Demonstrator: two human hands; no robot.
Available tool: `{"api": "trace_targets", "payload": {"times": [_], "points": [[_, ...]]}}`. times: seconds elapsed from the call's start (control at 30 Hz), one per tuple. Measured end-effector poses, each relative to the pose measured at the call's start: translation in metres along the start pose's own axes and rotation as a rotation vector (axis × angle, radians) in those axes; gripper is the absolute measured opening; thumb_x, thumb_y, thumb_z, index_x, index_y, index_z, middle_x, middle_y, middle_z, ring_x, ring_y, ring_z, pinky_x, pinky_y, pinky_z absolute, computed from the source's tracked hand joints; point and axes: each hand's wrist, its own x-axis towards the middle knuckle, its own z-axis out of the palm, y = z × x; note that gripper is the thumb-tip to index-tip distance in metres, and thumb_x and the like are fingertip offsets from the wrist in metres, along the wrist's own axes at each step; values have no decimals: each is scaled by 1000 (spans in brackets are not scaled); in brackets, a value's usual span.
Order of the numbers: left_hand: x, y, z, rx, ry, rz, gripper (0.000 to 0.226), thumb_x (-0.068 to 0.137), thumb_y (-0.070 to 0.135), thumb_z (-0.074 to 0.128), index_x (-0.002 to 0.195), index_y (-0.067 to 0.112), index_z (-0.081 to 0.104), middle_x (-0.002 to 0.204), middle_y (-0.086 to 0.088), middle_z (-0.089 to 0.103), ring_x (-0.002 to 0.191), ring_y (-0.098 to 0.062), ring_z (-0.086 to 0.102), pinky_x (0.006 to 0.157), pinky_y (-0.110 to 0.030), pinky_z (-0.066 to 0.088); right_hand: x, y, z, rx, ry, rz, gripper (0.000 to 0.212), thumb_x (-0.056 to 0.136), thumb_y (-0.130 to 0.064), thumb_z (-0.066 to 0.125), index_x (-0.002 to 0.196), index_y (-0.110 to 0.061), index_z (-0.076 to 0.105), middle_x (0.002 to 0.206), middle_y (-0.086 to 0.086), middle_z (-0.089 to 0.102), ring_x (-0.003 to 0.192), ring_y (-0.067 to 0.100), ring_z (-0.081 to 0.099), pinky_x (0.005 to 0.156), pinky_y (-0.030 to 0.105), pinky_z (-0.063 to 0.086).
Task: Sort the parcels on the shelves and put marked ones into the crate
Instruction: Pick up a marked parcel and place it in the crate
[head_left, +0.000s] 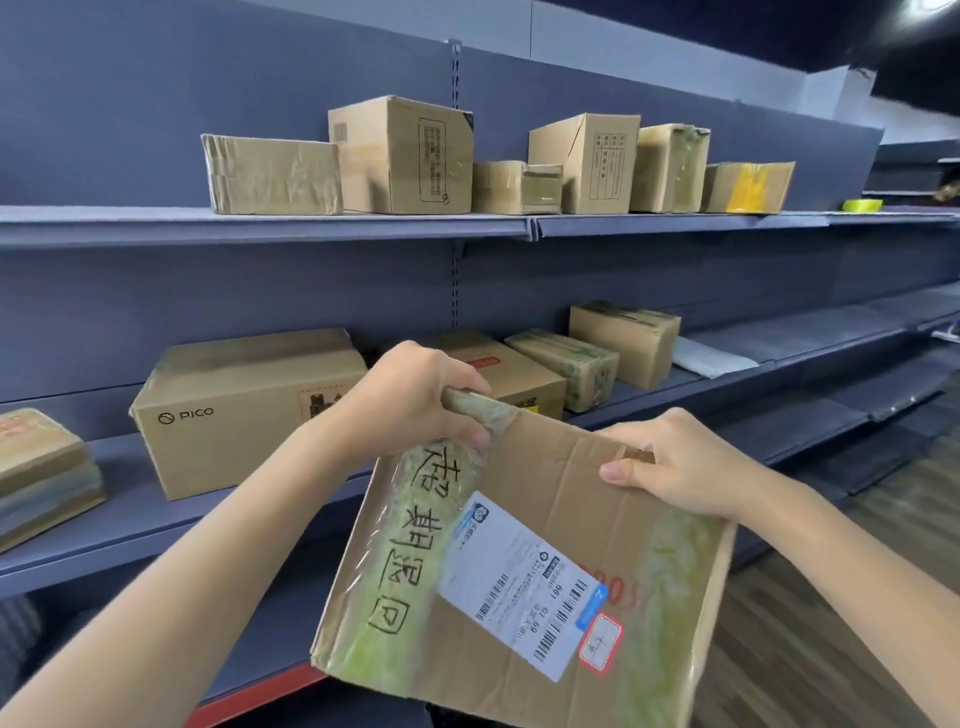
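Note:
I hold a flat cardboard parcel (524, 571) up in front of the shelves, tilted with its face toward me. It carries black handwritten characters on greenish tape, a white shipping label with barcodes and a small red-bordered sticker. My left hand (415, 400) grips its top left corner. My right hand (670, 462) pinches the top edge further right. No crate is in view.
A grey-blue shelf unit fills the view. The upper shelf (311, 223) bears several cardboard boxes and a yellow tape roll (861, 205). The middle shelf (135, 514) carries a PICO box (244, 410), several smaller parcels and a white mailer (711, 358). Wooden floor lies at lower right.

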Motion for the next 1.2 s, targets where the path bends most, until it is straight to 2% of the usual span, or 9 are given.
{"api": "trace_targets", "payload": {"times": [0.13,0.23,0.3,0.43,0.53,0.7,0.87,1.07,1.2], "points": [[7,1,15,63,109,-48,27,62,34,82,86,24,75,75,7,70,74,-12,60,70,-26,44,15,33,-12,-137,225,-142,26,88,-15,58,112,-18,67,107,-6,69,98,-9,54,81,1,37],[9,5,22,97,263,-132,26,62,25,83,87,19,76,75,9,64,75,-14,56,72,-26,41,14,78,-14,-23,398,-10,45,84,-25,63,127,-20,55,124,-10,56,113,-1,46,94,11,32],[9,6,24,92,402,-249,23,62,21,83,83,19,75,73,4,65,72,-18,58,71,-30,45,7,111,-8,332,443,166,57,81,-27,66,134,-22,46,132,-12,49,118,3,46,98,20,35],[5,15,41,-100,720,-499,23,62,22,84,71,39,70,63,19,67,60,-2,59,61,-22,50,-3,152,25,898,286,333,57,75,-28,68,128,-24,49,132,-6,53,104,-3,55,84,14,40],[5,33,69,-201,921,-635,28,64,25,82,66,47,65,60,31,63,53,10,54,56,-8,46,7,153,56,1167,56,331,41,71,-38,60,111,-30,55,118,-8,61,110,6,57,96,30,43],[-11,59,133,-382,1219,-819,21,68,22,80,67,41,70,59,21,66,56,-1,57,62,-20,50,23,138,68,1579,-25,265,41,75,-42,53,107,-19,64,101,1,71,91,14,67,75,28,55],[-36,69,194,-377,1077,-971,16,72,27,76,73,37,64,70,16,69,62,2,62,60,-25,50,17,160,85,1392,37,323,22,85,-16,57,106,-22,60,97,-4,73,89,14,68,79,35,52],[-74,67,276,-626,782,-1179,31,79,23,72,105,36,60,94,1,63,76,-19,60,70,-31,48,-6,202,132,1235,85,422,21,84,-8,59,99,-22,65,91,-8,74,82,6,68,65,15,52],[-104,68,332,-753,621,-1307,32,84,16,65,111,31,56,86,8,66,67,-13,58,60,-25,46,-32,235,179,1145,62,598,20,83,-7,61,97,-21,67,91,-6,73,81,7,67,68,17,51]]}}
